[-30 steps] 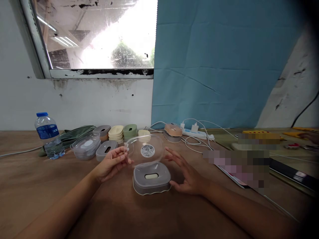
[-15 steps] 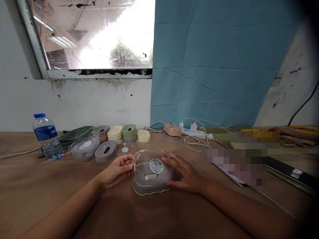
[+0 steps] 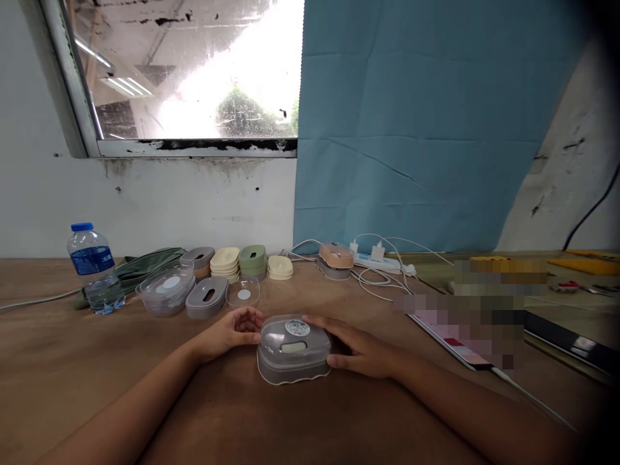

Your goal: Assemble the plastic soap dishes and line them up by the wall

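Note:
A grey plastic box [image 3: 293,371] with a slotted top and a wavy pale rim at its base stands on the table in front of me. Over it sits a clear plastic cover [image 3: 274,338] bearing a round printed sticker [image 3: 297,328]; a pale strip shows through the slot. At the cover's left side, my left hand [image 3: 231,336] has its thumb and curled fingers against the edge. My right hand [image 3: 361,349] grips the right side, fingers along the top edge and thumb at the lower right corner.
Behind stand stacked clear covers [image 3: 167,290], a grey slotted lid [image 3: 207,298], cream lids [image 3: 225,261], green lids [image 3: 252,259] and a water bottle [image 3: 94,265]. A power strip [image 3: 380,262] with cables and a phone [image 3: 455,345] lie right. A blue cloth [image 3: 411,129] covers the wall.
The clear cover has come down from a raised tilt and now lies over the grey box. Both hands have lowered with it. The view has shifted slightly.

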Tool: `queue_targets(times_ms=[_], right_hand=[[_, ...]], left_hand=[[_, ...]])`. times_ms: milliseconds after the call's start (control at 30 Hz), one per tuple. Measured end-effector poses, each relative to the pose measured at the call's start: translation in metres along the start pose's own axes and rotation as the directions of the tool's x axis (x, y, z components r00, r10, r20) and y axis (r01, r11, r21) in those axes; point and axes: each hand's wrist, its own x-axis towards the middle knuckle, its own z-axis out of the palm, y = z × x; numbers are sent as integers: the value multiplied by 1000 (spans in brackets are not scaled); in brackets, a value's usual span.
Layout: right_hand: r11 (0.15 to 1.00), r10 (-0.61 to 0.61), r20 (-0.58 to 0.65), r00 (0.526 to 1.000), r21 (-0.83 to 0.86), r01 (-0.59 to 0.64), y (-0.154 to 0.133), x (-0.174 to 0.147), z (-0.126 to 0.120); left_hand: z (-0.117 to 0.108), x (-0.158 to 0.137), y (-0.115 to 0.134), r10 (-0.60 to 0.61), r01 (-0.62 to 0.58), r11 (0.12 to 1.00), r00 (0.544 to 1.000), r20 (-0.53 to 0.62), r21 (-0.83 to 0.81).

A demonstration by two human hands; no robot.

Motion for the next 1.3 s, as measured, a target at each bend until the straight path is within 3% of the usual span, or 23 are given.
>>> queue_targets(times_ms=[400,700,833,933,1033,1100,1300], right_hand=[[993,-2,-51,999,-118,-4,1,2,8],[998,-41,-95,995,-46,37,-7,5,8],[995,8,-155,988,-97,-24,-7,4,10],[962,90,-275,957,-223,-154,-3,6,13],[886,168,-442,881,-325,-332,6,9,11],[846,202,-490,848,-349,-403,13,8,5],[791,150,-461,875,-475,-386,22,2,-8]], left_hand=[[0,-4,9,41,-66,982,989,139,178],[4,-7,12,141,-181,938,978,153,296],[10,-8,13,186,-229,887,972,144,402],[14,-8,11,239,-246,787,967,89,565],[16,-8,9,260,-214,651,964,51,728],[16,-8,9,246,-204,566,966,72,799],[12,-9,14,303,-204,304,947,109,930]])
